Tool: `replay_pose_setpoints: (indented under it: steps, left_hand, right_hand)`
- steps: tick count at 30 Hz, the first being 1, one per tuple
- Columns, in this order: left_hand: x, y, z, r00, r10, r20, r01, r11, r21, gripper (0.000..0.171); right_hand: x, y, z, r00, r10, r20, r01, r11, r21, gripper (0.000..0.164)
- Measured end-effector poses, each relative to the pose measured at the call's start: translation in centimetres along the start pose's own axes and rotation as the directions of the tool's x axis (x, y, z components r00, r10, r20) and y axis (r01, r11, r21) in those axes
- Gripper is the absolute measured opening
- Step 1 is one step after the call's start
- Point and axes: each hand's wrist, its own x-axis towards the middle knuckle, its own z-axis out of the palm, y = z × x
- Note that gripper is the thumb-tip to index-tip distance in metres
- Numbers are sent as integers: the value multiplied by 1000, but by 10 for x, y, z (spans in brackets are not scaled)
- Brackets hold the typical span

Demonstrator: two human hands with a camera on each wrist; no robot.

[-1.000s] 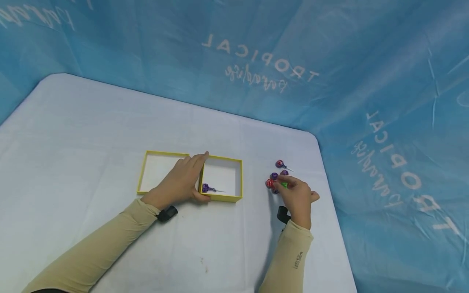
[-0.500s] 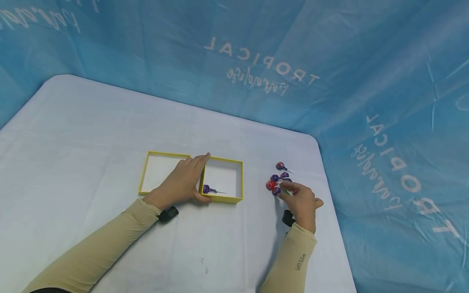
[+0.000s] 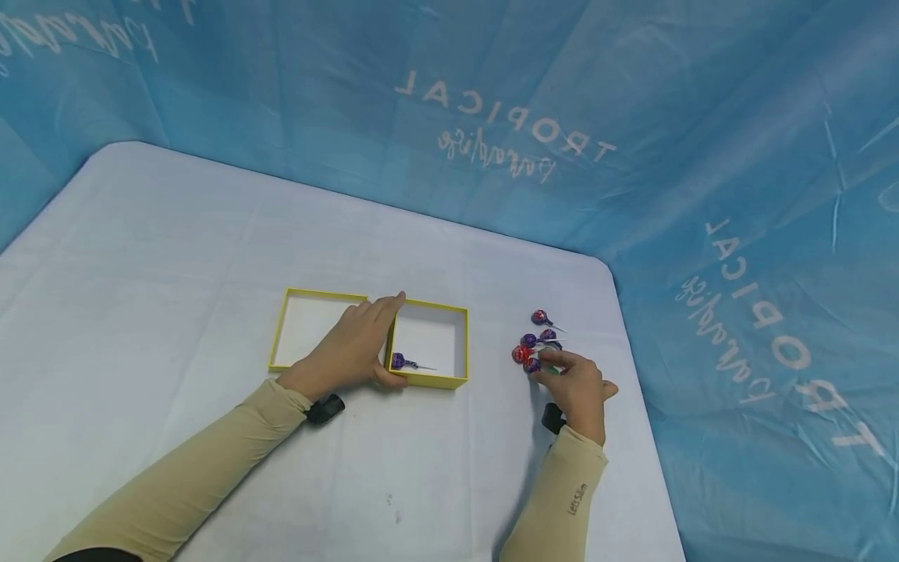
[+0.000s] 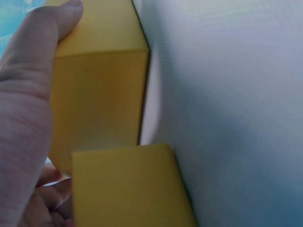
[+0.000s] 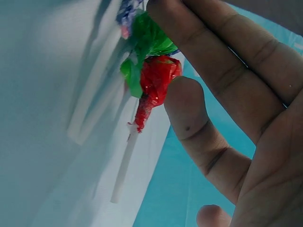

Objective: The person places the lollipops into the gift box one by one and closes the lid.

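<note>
In the head view, my left hand (image 3: 347, 347) grips a yellow box (image 3: 460, 382) with a white inside, its thumb at the near side and fingers along the far left corner. A purple-wrapped lollipop (image 3: 399, 361) lies inside. My right hand (image 3: 576, 388) is over a small pile of lollipops, thumb and forefinger around a green-wrapped lollipop (image 5: 149, 35); I cannot tell whether they pinch it. One finger is right at a red-wrapped lollipop (image 5: 158, 78) in the right wrist view. Purple lollipops (image 3: 528, 340) lie close by.
Left of the box stands a second shallow yellow-rimmed box part (image 3: 277, 332), partly hidden by my left hand. Another lollipop (image 3: 539, 317) lies alone beyond the pile. The table (image 3: 211, 234) has a white cover, and a blue printed curtain (image 3: 316, 101) hangs behind and to the right.
My right hand has moved slightly right and toward me over the pile, uncovering purple lollipops and white sticks. The left hand stays on the box.
</note>
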Motion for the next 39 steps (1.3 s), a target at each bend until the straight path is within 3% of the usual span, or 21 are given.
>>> replay_pose_setpoints:
  steps: [14, 39]
  left_hand:
    - [2, 0, 2, 1000, 6, -3, -6, 1000, 9, 135]
    - [0, 0, 1, 1000, 4, 11, -4, 1000, 1, 136]
  right_hand:
    - [4, 2, 1, 999, -17, 49, 20, 998, -60, 40]
    - [3, 0, 3, 999, -35, 16, 35, 998, -55, 30]
